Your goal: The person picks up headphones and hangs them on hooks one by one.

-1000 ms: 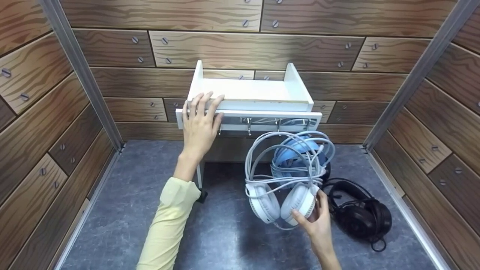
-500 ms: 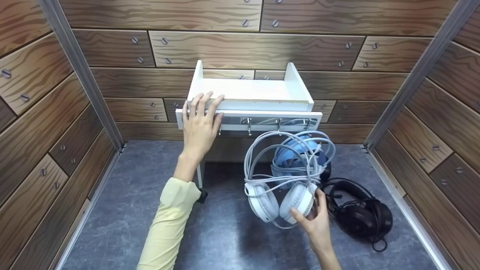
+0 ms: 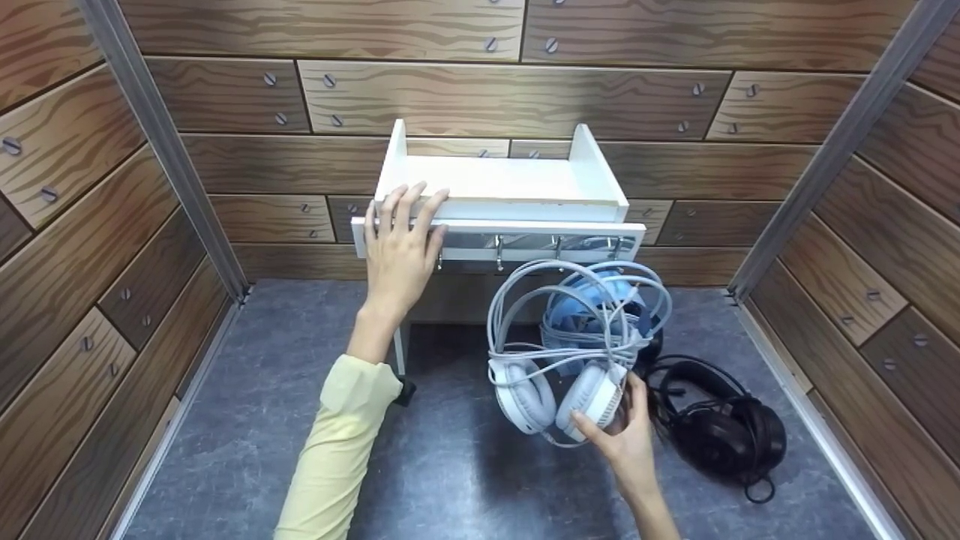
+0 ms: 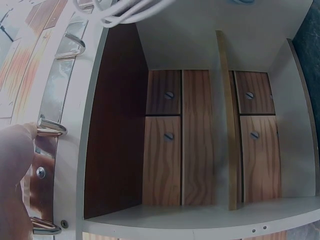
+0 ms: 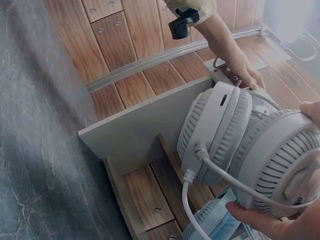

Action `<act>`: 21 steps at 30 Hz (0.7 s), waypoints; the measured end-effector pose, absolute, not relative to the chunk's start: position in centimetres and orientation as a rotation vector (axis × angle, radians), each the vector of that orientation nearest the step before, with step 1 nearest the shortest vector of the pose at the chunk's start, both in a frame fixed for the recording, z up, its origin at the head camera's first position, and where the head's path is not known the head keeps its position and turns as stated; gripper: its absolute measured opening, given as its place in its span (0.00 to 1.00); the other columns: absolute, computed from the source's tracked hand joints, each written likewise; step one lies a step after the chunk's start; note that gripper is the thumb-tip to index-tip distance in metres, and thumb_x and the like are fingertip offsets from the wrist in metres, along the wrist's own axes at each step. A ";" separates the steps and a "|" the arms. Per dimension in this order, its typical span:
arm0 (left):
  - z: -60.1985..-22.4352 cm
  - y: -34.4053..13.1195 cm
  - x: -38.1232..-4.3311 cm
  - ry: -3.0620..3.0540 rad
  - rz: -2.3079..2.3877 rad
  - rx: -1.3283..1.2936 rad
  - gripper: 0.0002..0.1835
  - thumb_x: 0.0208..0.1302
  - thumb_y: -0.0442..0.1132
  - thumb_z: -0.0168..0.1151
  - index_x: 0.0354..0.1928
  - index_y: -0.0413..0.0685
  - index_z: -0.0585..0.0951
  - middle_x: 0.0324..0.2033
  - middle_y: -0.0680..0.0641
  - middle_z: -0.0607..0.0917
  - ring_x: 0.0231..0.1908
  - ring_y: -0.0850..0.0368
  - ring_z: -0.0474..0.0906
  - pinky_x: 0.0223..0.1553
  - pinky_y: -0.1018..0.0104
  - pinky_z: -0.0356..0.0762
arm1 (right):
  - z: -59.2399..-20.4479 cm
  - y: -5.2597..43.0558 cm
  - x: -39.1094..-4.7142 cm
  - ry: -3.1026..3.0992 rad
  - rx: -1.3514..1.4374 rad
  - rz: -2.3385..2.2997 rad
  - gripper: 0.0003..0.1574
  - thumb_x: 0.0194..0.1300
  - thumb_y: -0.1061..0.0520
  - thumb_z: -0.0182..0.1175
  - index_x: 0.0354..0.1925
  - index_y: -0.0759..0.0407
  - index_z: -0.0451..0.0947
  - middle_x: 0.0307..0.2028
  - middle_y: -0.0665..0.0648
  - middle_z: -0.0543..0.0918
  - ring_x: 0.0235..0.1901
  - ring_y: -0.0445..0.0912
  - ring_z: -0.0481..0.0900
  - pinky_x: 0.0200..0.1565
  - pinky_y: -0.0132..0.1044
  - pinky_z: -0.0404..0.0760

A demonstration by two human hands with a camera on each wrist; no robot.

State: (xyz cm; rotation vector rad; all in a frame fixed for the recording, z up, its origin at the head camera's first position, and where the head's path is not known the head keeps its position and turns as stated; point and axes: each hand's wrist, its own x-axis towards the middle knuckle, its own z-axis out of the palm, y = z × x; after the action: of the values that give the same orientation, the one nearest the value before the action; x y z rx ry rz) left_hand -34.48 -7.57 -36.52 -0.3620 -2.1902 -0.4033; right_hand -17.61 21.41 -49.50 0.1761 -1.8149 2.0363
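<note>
Overall, wood-print walls (image 3: 510, 101) bearing printed screw heads (image 3: 330, 80) enclose the station at rear and both sides, with grey metal posts (image 3: 166, 150) at the corners. Mottled grey bench (image 3: 442, 480) below, reflecting light near its front. White shelf unit (image 3: 491, 176) at the rear wall: upper level a flat board between two upright sides; lower bay (image 4: 165, 225), per left wrist view, white-framed and crossed by a tan-edged strip (image 4: 230, 125), wall planks visible through it. White headphones (image 3: 525, 394) before the unit's right half, cups down, band up, cable (image 3: 551, 352) looped round. Black headphones (image 3: 720, 435) lie on the bench, right side. Blue headphones (image 3: 581, 304) behind the white pair, partly covered; support cannot be told. Left hand (image 3: 401, 251): grasping nothing, fingers extended over the unit's front left edge. Right hand (image 3: 630, 442): thumb and fingers grasp the white headphones' right cup. Silver hooks (image 3: 499, 253) line the front rail (image 3: 465, 255).
</note>
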 end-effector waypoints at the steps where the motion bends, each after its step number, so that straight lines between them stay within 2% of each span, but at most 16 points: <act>1: -36.5 -7.6 -34.5 -2.188 -0.402 -0.362 0.23 0.68 0.57 0.41 0.64 0.74 0.62 0.64 0.57 0.63 0.66 0.57 0.51 0.67 0.48 0.38 | -49.7 21.4 -17.7 -1.824 0.181 2.014 0.52 0.41 0.77 0.66 0.62 0.63 0.54 0.56 0.59 0.67 0.55 0.46 0.68 0.54 0.27 0.71; 11: -36.5 -7.5 -34.5 -2.179 -0.398 -0.369 0.23 0.68 0.57 0.42 0.64 0.73 0.63 0.64 0.57 0.63 0.66 0.56 0.51 0.66 0.47 0.41 | -51.4 21.1 -18.9 -1.863 0.175 1.940 0.57 0.38 0.76 0.69 0.63 0.61 0.51 0.56 0.57 0.65 0.57 0.46 0.65 0.56 0.25 0.68; 21: -36.5 -7.5 -34.4 -2.178 -0.410 -0.370 0.23 0.68 0.56 0.43 0.64 0.72 0.63 0.63 0.56 0.64 0.66 0.56 0.51 0.67 0.48 0.39 | -52.7 20.9 -20.4 -1.959 0.082 1.833 0.59 0.36 0.68 0.75 0.62 0.58 0.52 0.56 0.53 0.64 0.56 0.42 0.63 0.57 0.26 0.63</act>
State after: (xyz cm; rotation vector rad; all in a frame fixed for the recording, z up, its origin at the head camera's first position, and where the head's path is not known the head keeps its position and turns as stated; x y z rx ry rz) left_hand -34.40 -7.50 -36.47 -0.3695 -2.1783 -0.4096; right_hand -20.41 20.87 -52.72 0.0823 -1.9591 1.8333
